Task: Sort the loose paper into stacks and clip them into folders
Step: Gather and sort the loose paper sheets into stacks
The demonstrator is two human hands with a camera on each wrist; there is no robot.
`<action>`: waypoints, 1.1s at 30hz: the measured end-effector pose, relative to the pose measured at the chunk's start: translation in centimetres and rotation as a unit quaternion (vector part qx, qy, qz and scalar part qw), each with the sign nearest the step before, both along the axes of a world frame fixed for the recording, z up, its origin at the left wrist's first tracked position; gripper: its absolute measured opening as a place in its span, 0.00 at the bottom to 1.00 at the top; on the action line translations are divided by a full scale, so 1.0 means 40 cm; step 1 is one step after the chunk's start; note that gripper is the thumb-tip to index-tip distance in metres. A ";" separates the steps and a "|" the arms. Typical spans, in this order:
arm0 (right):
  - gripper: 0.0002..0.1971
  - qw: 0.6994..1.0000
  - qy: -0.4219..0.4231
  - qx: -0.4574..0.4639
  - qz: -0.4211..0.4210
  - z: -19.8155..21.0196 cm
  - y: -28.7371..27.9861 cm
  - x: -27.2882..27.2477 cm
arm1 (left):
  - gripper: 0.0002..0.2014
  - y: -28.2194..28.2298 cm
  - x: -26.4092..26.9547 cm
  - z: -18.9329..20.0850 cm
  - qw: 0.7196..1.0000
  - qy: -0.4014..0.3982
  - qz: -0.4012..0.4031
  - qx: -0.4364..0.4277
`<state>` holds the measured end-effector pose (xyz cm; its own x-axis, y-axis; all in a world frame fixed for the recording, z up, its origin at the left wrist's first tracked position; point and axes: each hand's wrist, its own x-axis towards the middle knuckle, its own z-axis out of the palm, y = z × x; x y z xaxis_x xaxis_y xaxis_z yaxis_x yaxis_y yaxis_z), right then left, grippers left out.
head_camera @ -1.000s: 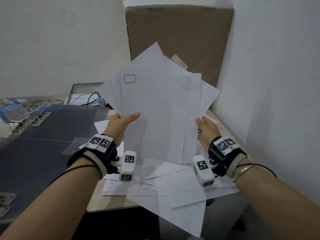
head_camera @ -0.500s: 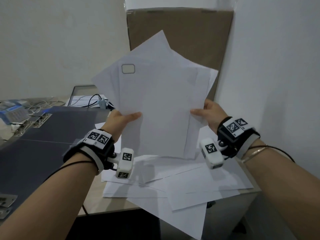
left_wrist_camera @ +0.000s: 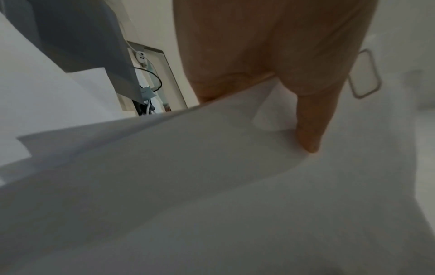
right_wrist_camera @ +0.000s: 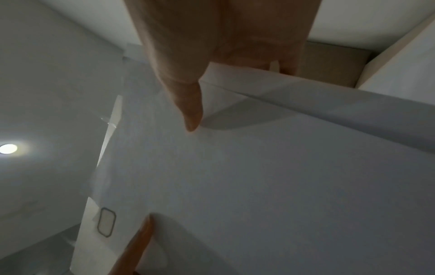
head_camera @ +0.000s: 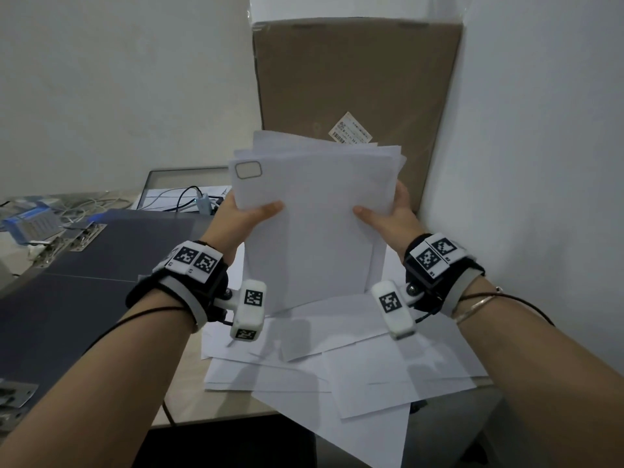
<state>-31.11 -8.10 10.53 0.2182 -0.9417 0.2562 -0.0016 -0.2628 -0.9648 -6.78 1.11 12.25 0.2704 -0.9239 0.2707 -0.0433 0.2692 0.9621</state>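
A stack of white paper sheets (head_camera: 314,224) stands upright on its bottom edge over the table, its top edges nearly even. My left hand (head_camera: 248,214) grips its left side, thumb on the front sheet. On the opposite side my right hand (head_camera: 388,214) grips the stack the same way. The front sheet has a small rounded rectangle (head_camera: 249,170) at its top left. Both wrist views show a thumb pressed on the stack (left_wrist_camera: 235,186) (right_wrist_camera: 259,186); the other fingers are hidden behind it. More loose sheets (head_camera: 354,373) lie scattered on the table below.
Dark grey open folders (head_camera: 84,282) with metal clips (head_camera: 84,234) lie on the left. A tall cardboard box (head_camera: 354,79) leans in the corner behind the stack. Cables (head_camera: 189,197) and a blue item (head_camera: 30,224) sit at the back left. One sheet overhangs the table's front edge (head_camera: 209,417).
The fanned sheets have been squared into a tidier stack and lowered onto the table. Both hands have closed in on the stack's sides.
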 end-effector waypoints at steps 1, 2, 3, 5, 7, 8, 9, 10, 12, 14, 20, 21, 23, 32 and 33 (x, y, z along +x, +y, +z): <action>0.43 1.000 -0.022 0.011 -0.005 0.002 -0.003 0.001 | 0.28 -0.005 0.002 0.001 1.000 0.006 0.001 0.003; 0.40 0.998 -0.046 0.029 -0.009 -0.001 -0.009 -0.002 | 0.28 -0.008 0.005 -0.002 1.000 0.011 -0.003 0.010; 0.35 0.997 -0.060 0.043 -0.008 -0.004 -0.012 -0.006 | 0.28 -0.011 0.010 -0.009 1.000 0.014 -0.006 0.019; 0.23 0.997 -0.028 0.067 0.018 -0.027 -0.020 -0.011 | 0.31 -0.012 0.020 -0.038 0.999 0.026 0.001 0.046; 0.17 0.995 0.021 0.089 0.039 -0.055 -0.026 -0.006 | 0.36 -0.012 0.027 -0.075 0.996 0.039 0.015 0.075; 0.15 0.995 0.033 0.089 0.042 -0.065 -0.026 0.002 | 0.36 -0.013 0.025 -0.092 0.996 0.044 0.018 0.080; 0.13 0.995 0.035 0.082 0.040 -0.075 -0.028 0.011 | 0.35 -0.014 0.021 -0.105 0.995 0.048 0.024 0.082; 0.11 0.996 0.030 0.072 0.032 -0.079 -0.028 0.022 | 0.32 -0.018 0.015 -0.111 0.995 0.052 0.037 0.078; 0.10 0.999 0.004 0.053 0.011 -0.072 -0.018 0.040 | 0.21 -0.026 0.007 -0.106 0.993 0.070 0.072 0.067; 0.11 0.999 -0.027 0.037 -0.004 -0.065 -0.007 0.049 | 0.10 -0.029 0.005 -0.090 0.991 0.091 0.085 0.051; 0.17 0.994 0.050 0.098 0.002 -0.165 0.005 0.046 | 0.26 -0.001 0.008 -0.189 0.987 0.087 0.034 0.130; 0.17 0.992 0.057 0.108 0.009 -0.178 0.010 0.046 | 0.28 0.006 0.004 -0.211 0.985 0.087 0.030 0.145; 0.17 0.991 0.059 0.116 0.013 -0.195 0.014 0.050 | 0.28 0.011 -0.006 -0.235 0.984 0.089 0.031 0.153; 0.26 0.993 0.053 0.105 0.022 -0.200 0.033 0.062 | 0.23 0.002 -0.001 -0.231 0.984 0.104 0.024 0.141; 0.24 0.990 0.075 0.110 0.040 -0.207 0.035 0.066 | 0.25 0.005 0.002 -0.241 0.983 0.111 0.015 0.145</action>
